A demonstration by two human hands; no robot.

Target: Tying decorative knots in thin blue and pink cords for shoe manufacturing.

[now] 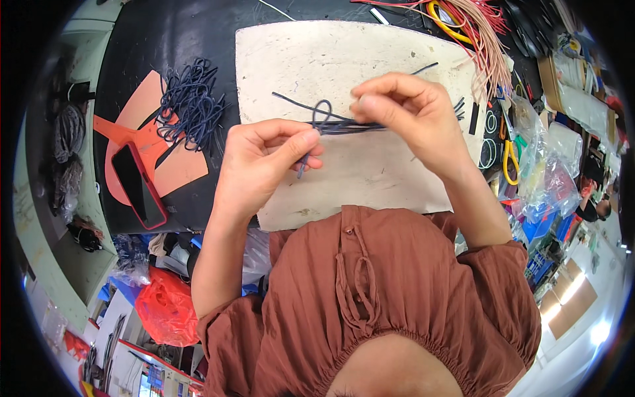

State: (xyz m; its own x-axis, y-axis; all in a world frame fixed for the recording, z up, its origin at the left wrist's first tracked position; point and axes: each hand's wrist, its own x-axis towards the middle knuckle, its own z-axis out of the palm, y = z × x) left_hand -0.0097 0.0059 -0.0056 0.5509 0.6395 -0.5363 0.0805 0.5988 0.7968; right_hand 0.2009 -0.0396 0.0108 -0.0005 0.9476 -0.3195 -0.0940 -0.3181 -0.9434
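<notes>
A dark blue cord (322,108) forms a small loop above the pinched thumb and fingers of my left hand (268,152), and its end hangs below them. Just right of the loop, my right hand (413,116) is raised with thumb and fingertips together; whatever they pinch, if anything, is too small to make out. Several more dark cords (357,128) lie in a bundle across the pale board (370,175), running beneath my right hand. One loose cord end (426,67) shows beyond that hand.
To the left sit a heap of dark blue cord (192,106), orange flat pieces (188,175) and a red-cased phone (137,185). Red and pink cords (479,40) spill over the board's far right corner. Yellow-handled scissors (510,162) and clear plastic bags (546,159) lie at right.
</notes>
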